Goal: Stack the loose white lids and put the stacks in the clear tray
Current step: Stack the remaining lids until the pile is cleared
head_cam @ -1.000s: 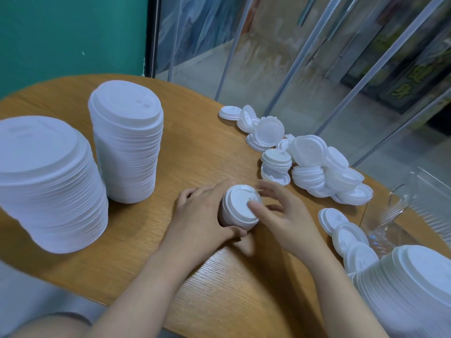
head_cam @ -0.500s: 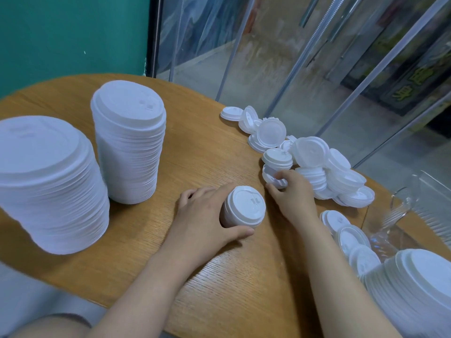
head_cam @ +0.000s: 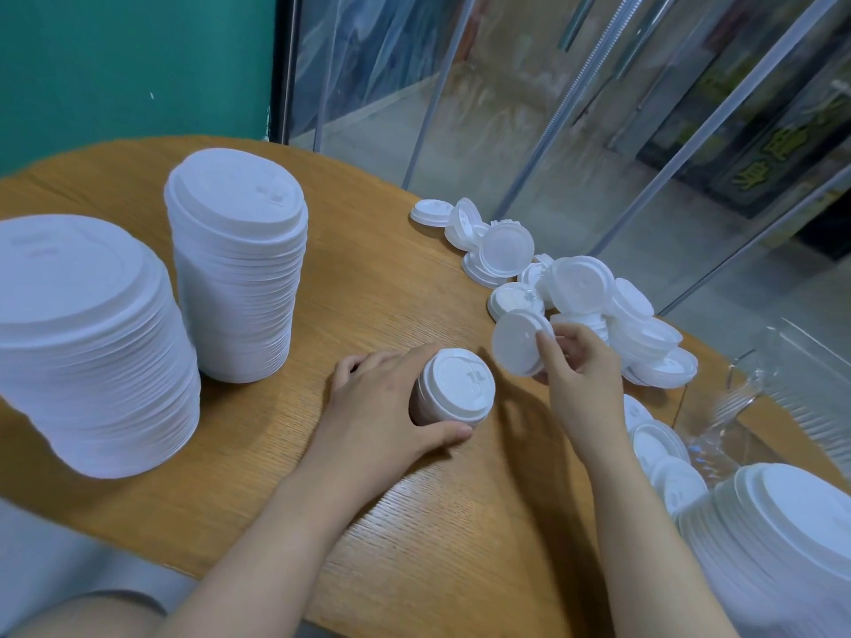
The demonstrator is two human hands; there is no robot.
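My right hand (head_cam: pixel 575 361) pinches one lid (head_cam: pixel 518 343), just right of the stack (head_cam: pixel 456 389) my left hand (head_cam: pixel 382 407) grips on the desk (head_cam: pixel 368 292). I should turn it flat, then press it on straight.

A round wooden table (head_cam: pixel 258 453) with a light oak grain fills the lower part of the view. Behind the table on the left rises a flat teal wall (head_cam: pixel 138 62). To the right of that wall stand tall glass panels (head_cam: pixel 529 108) in pale metal frames, slanting across the view, with a grey floor (head_cam: pixel 760 287) and dim yellow lettering visible through them.
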